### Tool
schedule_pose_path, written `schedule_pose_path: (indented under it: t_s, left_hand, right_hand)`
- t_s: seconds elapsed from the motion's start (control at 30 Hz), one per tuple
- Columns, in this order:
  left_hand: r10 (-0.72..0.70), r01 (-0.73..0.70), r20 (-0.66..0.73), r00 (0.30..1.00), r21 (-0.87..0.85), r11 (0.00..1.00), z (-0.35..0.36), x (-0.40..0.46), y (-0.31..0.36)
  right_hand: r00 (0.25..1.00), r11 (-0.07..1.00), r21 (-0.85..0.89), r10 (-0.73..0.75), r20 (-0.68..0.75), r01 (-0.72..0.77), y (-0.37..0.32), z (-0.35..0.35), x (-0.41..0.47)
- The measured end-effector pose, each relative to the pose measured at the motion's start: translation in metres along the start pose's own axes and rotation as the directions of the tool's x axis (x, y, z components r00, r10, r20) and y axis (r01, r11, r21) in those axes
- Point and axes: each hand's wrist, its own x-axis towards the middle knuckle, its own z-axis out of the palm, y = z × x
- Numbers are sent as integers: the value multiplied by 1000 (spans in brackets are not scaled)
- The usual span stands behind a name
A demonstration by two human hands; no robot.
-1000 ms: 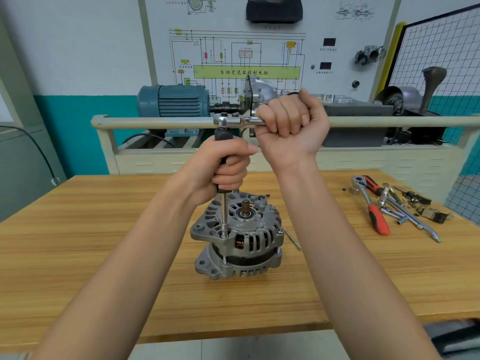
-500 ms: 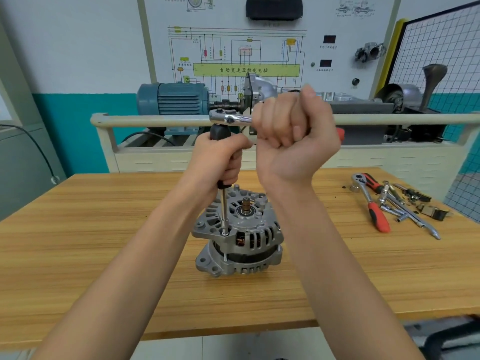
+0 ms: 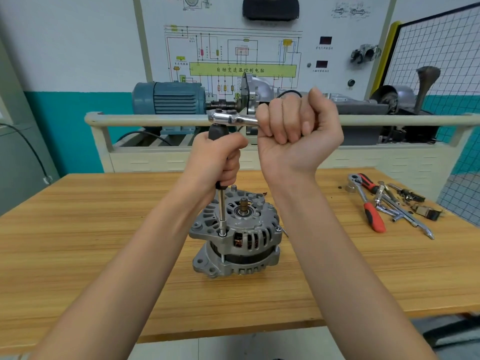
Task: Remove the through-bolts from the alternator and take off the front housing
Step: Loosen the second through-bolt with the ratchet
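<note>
A grey alternator [image 3: 236, 237] stands upright on the wooden table [image 3: 91, 229], shaft end up. A long socket extension [image 3: 222, 211] rises vertically from a through-bolt [image 3: 222, 233] at the front-left rim of the front housing. My left hand [image 3: 215, 162] grips the extension's black handle. A chrome ratchet [image 3: 231, 118] sits on top of that handle, lying level and pointing right. My right hand [image 3: 298, 131] grips the ratchet's handle, which its fist hides. Another through-bolt head [image 3: 278, 229] shows on the housing's right side.
A red-handled ratchet [image 3: 368, 203], chrome bars and small parts [image 3: 405, 206] lie on the table at the right. Behind the table a rail [image 3: 155, 120] fronts a trainer bench with a blue motor [image 3: 168, 98]. A wire-mesh panel [image 3: 441, 63] stands at the far right.
My right hand has swung the ratchet handle a little toward me and rolled so the wrist faces me. My left hand keeps its hold on the extension handle; the alternator stays put.
</note>
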Motion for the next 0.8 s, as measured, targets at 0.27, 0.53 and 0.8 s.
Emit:
schedule_pose_path:
  t_s: [0.27,0.53,0.8]
  left_hand:
    - [44,-42,-53,998,36,998,0,-2,0]
    - [-44,72,445,894,-45,996,-14,5,7]
    - [-9,15,162,987,-36,999,-6,1,0]
  right_hand:
    - [933,881,-333,-264,243,336,20,15,-19]
    - [974,949,263,205,-100,-173,-6,-15,17]
    - [999,998,63,32,-41,-30,0,-4,4]
